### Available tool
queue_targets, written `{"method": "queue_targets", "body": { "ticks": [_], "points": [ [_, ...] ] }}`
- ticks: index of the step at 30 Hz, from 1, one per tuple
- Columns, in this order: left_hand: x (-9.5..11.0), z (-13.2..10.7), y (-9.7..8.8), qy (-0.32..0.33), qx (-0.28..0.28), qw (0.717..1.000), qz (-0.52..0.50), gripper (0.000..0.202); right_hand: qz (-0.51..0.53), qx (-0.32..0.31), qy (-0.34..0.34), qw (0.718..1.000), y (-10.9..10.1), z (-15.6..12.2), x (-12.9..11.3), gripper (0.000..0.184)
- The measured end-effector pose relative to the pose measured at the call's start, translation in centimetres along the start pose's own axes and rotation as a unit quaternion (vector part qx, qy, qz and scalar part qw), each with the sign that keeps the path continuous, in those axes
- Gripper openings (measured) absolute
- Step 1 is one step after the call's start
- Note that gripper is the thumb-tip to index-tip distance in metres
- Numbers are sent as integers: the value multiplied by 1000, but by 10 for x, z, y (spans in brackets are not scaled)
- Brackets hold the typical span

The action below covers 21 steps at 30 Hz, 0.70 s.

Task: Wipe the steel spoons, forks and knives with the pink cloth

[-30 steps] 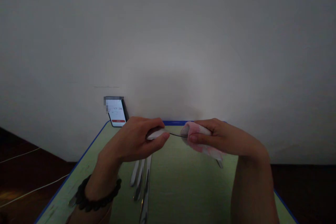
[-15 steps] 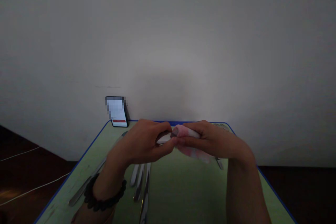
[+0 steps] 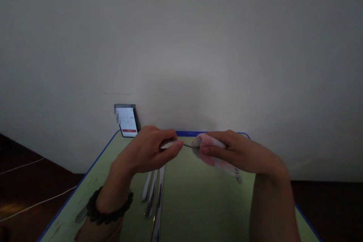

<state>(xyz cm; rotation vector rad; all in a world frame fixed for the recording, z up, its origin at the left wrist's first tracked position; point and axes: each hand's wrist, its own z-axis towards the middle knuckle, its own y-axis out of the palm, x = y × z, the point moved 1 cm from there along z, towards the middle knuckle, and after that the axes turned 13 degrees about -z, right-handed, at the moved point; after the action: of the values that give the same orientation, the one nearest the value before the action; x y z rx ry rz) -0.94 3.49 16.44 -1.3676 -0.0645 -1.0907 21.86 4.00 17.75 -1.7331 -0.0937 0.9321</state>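
Above the green table, my left hand pinches the bowl end of a metal spoon, fingers closed round it. A thin stretch of the spoon's handle shows between my hands. My right hand is closed on a pink and white cloth wrapped round the handle. The far tip of the handle pokes out below the cloth. A dark bead bracelet sits on my left wrist.
Several metal utensils lie side by side on the table under my left hand, and another utensil lies near the left edge. A lit phone leans against the white wall at the table's far left corner. White cables run over the dark floor at left.
Half a second ago my hands were pressed together with the cloth up against the spoon's bowl. They have drawn apart again, the cloth sliding right along the handle.
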Motion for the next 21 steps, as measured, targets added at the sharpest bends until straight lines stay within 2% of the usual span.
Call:
{"method": "queue_targets", "body": {
  "ticks": [4, 10, 16, 21],
  "points": [
    [4, 3, 3, -1, -17, 1000, 17, 42, -9, 1, -7, 1000, 2, 5, -8, 37],
    [2, 4, 3, -24, -26, 999, 21, 45, -3, -8, 19, 1000, 3, 11, -10, 39],
    [-12, 2, 1, -44, -40, 998, -5, 48, 11, -2, 13, 1000, 3, 3, 8, 38],
    [-28, -2, 0, -57, -22, 997, -57, 53, 6, 48, 10, 999, -3, -9, 20, 33]
  ]
}}
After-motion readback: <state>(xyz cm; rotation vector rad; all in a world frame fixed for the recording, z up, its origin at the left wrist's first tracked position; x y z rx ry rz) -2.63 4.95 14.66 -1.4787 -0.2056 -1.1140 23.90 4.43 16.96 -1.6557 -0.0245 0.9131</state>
